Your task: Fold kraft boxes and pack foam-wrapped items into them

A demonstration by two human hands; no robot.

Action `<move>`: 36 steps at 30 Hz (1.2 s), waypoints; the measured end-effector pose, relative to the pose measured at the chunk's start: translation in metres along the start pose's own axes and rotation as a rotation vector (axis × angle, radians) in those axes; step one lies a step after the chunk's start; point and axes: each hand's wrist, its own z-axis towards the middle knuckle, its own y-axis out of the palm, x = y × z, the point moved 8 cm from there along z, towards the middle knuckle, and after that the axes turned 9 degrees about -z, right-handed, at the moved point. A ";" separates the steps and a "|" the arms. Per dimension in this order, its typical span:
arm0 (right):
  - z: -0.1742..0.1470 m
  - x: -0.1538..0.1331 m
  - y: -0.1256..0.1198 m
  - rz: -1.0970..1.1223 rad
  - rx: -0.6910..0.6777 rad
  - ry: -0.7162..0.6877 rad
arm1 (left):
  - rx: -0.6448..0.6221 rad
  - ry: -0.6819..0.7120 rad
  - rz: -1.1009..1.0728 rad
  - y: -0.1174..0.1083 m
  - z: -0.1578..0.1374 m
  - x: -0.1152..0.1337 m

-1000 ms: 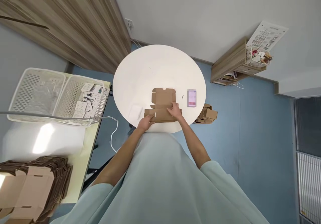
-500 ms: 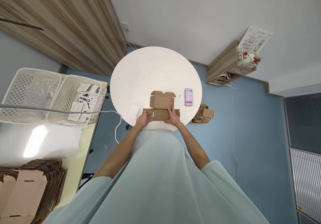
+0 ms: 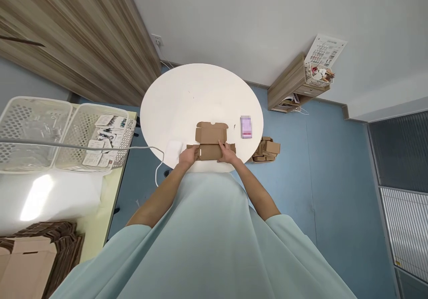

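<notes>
A brown cardboard box (image 3: pixel 211 134), partly folded with its tabbed lid flap spread away from me, lies at the near edge of the round white table (image 3: pixel 167 98). My left hand (image 3: pixel 188 156) grips its left end, fingers bent over the side flap. At the right end, my right hand (image 3: pixel 228 153) holds the near panel, thumb and fingers curled at its edge. The parts of the cardboard under both palms are hidden. Just left of my left hand lies a white item (image 3: pixel 174 151), its kind unclear. A phone with a pinkish screen (image 3: pixel 246 127) rests to the right.
Folded cardboard boxes (image 3: pixel 266 149) are piled beside the table's right edge. On the left, white baskets (image 3: pixel 63 134) hold plastic bags and printed cards, above a stack of flat cardboard (image 3: pixel 33 259). A white cable (image 3: pixel 143 147) crosses toward the table. A wooden cabinet (image 3: pixel 290 85) stands at the wall.
The whole view has shifted slightly, so table and box appear a little further left. Both hands keep their hold on the cardboard box, whose shape looks nearly the same.
</notes>
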 end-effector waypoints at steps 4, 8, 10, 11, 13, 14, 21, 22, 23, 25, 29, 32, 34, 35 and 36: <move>0.000 -0.001 -0.001 -0.016 0.007 0.004 | -0.020 -0.020 0.127 0.001 0.001 0.016; -0.002 -0.002 -0.001 -0.011 0.021 0.008 | -0.025 -0.007 0.156 0.001 -0.005 0.024; -0.003 -0.001 -0.001 -0.002 0.026 0.009 | -0.015 0.009 0.136 -0.001 -0.010 0.022; -0.003 -0.001 -0.001 0.000 0.028 0.010 | 0.012 0.008 0.120 -0.003 -0.014 0.019; -0.003 0.000 0.000 0.003 0.031 0.007 | 0.118 -0.046 0.073 -0.012 -0.021 0.007; -0.003 0.000 0.000 0.005 0.033 0.003 | 0.183 -0.101 0.047 -0.017 -0.026 -0.001; -0.001 0.000 0.003 0.026 0.050 -0.022 | 0.216 -0.305 -0.062 -0.012 -0.039 -0.031; 0.000 -0.001 0.003 0.026 0.051 -0.023 | 0.225 -0.290 -0.066 -0.011 -0.039 -0.028; 0.000 -0.001 0.003 0.023 0.050 -0.024 | 0.237 -0.274 -0.071 -0.011 -0.039 -0.024; 0.001 -0.001 0.004 0.015 0.046 -0.021 | 0.247 -0.246 -0.086 -0.011 -0.039 -0.014; 0.004 -0.001 0.005 0.010 0.033 -0.010 | 0.207 -0.207 -0.110 -0.005 -0.036 0.007; 0.006 -0.001 0.006 0.019 0.034 -0.007 | 0.176 -0.171 -0.121 -0.001 -0.032 0.017; 0.006 -0.002 0.006 0.028 0.040 -0.005 | 0.167 -0.145 -0.127 0.001 -0.029 0.021; 0.007 -0.002 0.006 0.033 0.041 -0.004 | 0.162 -0.135 -0.123 0.002 -0.028 0.021; 0.007 -0.003 0.006 0.037 0.040 -0.002 | 0.156 -0.130 -0.114 0.003 -0.026 0.021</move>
